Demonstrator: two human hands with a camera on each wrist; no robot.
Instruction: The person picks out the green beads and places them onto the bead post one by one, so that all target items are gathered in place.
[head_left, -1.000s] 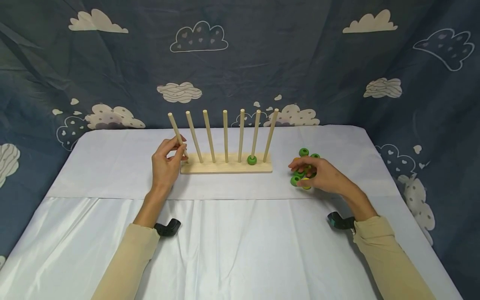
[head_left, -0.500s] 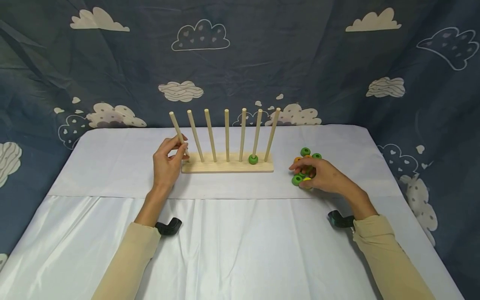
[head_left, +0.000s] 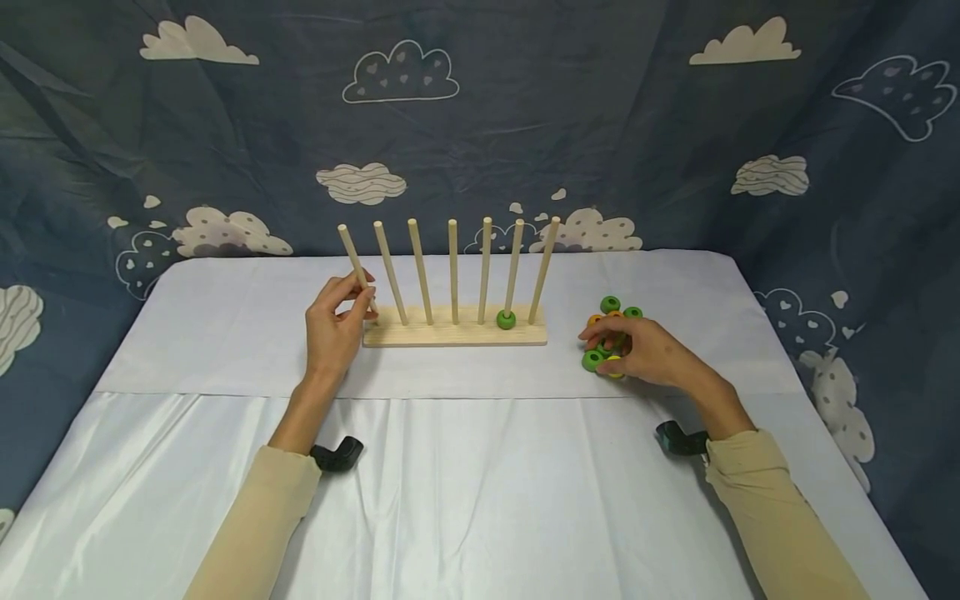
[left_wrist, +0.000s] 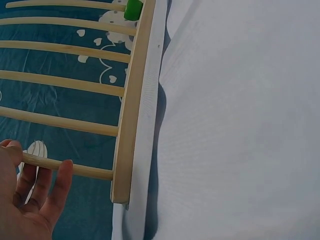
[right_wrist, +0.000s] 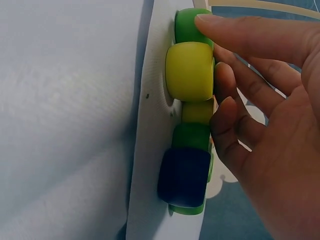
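White table, peg rack between hands

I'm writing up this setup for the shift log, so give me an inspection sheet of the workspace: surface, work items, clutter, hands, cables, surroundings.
Surface: white cloth, creased on the near side.
Work items: seven-peg wooden rack, upright; one green bead at the foot of the sixth peg from the left; bead pile to the rack's right, in green, yellow, orange and dark blue, partly hidden.
Clutter: nothing seen.
Hands: left hand holds the leftmost peg; right hand is at the bead pile, its grip on any bead unconfirmed.
Cables: nothing seen.
Surroundings: dark cloud-print backdrop.
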